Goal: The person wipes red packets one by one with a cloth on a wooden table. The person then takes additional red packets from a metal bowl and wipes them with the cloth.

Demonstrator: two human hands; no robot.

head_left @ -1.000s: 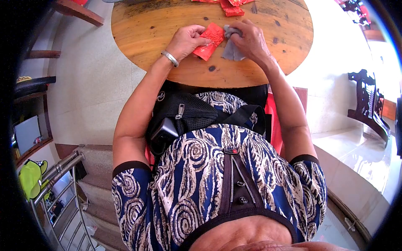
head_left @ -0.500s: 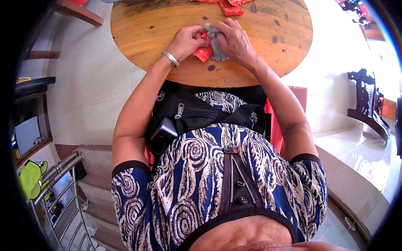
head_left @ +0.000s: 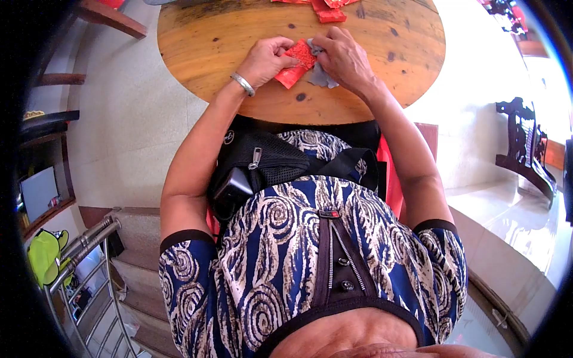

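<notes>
Pinched between the thumb and fingers of my left hand (head_left: 267,61) is a small flat red packet (head_left: 293,67), tilted just above the wooden table (head_left: 215,45). A silver bracelet circles that wrist. My right hand (head_left: 346,61) is closed on a crumpled grey cloth (head_left: 323,77), which hangs below its fingers and meets the packet's right edge. Several more red packets (head_left: 330,13) lie at the far edge of the table, beyond my hands. The packet's markings are too small to read.
A black bag (head_left: 262,158) rests on my lap under the table's near edge. Stairs with a metal railing (head_left: 110,262) drop away at the lower left. A carved dark wooden chair (head_left: 525,149) stands to the right, and wooden legs (head_left: 113,17) show at the upper left.
My right hand has shifted slightly right with the grey cloth, uncovering more of the red packet's face. My left hand stays in nearly the same place.
</notes>
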